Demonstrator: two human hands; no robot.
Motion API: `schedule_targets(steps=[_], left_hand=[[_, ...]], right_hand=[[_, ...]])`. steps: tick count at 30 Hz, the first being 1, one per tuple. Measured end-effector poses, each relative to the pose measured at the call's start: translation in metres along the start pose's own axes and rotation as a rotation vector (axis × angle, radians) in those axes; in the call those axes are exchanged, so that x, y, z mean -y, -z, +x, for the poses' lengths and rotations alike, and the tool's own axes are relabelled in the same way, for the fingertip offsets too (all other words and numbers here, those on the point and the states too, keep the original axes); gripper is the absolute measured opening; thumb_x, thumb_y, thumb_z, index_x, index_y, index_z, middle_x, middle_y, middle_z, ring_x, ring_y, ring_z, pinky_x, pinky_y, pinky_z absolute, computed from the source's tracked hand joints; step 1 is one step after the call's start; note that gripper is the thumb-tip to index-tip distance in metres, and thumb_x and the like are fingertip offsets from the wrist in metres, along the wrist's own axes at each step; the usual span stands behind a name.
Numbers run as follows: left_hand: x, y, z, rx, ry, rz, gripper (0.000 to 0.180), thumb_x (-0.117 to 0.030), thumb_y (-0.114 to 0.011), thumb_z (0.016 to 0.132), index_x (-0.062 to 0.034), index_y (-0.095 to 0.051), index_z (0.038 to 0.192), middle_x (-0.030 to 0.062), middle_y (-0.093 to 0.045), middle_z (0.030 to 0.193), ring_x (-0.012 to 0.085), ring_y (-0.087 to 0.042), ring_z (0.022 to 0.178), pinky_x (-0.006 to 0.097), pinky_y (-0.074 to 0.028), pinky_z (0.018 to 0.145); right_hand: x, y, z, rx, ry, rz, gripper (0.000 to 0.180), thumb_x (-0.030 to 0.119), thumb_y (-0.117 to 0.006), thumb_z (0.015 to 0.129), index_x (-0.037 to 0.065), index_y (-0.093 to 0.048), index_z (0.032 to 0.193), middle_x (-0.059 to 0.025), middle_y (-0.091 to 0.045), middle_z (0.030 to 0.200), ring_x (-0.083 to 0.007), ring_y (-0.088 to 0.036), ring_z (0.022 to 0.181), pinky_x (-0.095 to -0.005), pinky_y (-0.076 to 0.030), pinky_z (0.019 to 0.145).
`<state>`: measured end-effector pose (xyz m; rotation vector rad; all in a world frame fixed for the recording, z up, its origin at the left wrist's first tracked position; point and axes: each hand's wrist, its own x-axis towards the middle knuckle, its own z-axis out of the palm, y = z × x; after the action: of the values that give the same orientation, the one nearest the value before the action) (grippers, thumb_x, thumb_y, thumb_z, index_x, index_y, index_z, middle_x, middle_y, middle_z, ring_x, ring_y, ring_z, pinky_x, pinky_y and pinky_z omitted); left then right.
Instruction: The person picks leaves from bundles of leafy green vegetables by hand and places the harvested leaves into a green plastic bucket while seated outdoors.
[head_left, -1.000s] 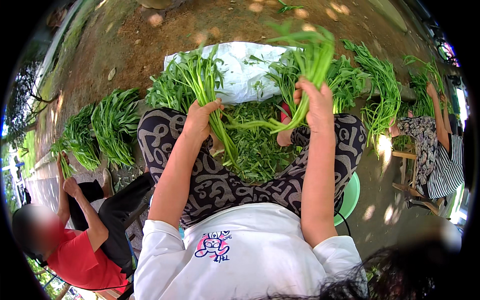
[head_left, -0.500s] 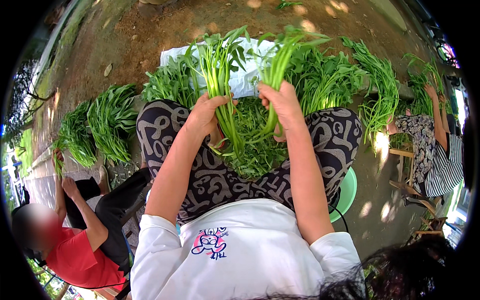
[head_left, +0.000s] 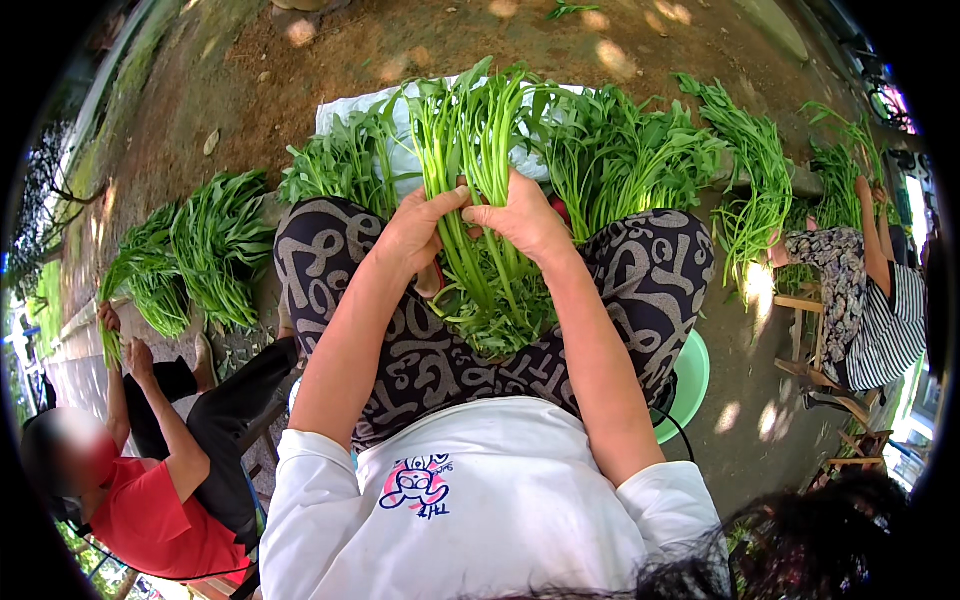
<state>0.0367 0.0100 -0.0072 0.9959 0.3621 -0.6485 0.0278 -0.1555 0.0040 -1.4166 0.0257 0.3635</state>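
Observation:
My left hand [head_left: 418, 232] and my right hand [head_left: 520, 215] meet around one upright bunch of long green leafy stalks [head_left: 470, 120], fingers closed on its stems above my lap. More loose greens [head_left: 500, 310] lie between my knees, which are covered by black trousers with a grey pattern [head_left: 650, 275]. Behind the bunch a white sheet [head_left: 345, 112] on the dirt ground holds further piles of the same greens [head_left: 620, 155].
A person in a red top [head_left: 150, 515] sits at lower left, hands on a bunch beside a pile of greens [head_left: 205, 250]. Another seated person in patterned and striped clothes [head_left: 865, 310] works at the right. A green plastic stool [head_left: 690, 375] shows under my right thigh.
My right hand brought its raised bunch down and to the left, joining it with the stalks in my left hand. Both hands now hold one combined bunch.

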Motion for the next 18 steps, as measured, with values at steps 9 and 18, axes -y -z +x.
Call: schedule_targets(steps=[9,18], left_hand=[[-0.005,0.005,-0.002,0.049,0.008,-0.013,0.038,-0.019,-0.051,0.095,0.0005,-0.048,0.127,0.0112,-0.061,0.11,0.0251,-0.061,0.099,0.044,-0.053,0.083],[-0.01,0.012,-0.005,0.016,0.008,-0.018,0.043,-0.023,-0.049,0.094,0.0,-0.046,0.13,0.0137,-0.055,0.124,0.0307,-0.055,0.114,0.046,-0.049,0.091]], right_hand=[[0.001,0.019,-0.002,-0.133,0.044,-0.112,0.02,0.008,-0.061,0.078,-0.001,-0.06,0.095,-0.004,-0.062,0.077,-0.0144,-0.061,0.068,-0.0282,-0.049,0.062],[0.022,0.055,-0.011,-0.42,0.042,0.076,0.017,0.009,-0.059,0.086,0.0,-0.053,0.099,-0.0078,-0.059,0.079,-0.0115,-0.058,0.059,-0.0242,-0.051,0.051]])
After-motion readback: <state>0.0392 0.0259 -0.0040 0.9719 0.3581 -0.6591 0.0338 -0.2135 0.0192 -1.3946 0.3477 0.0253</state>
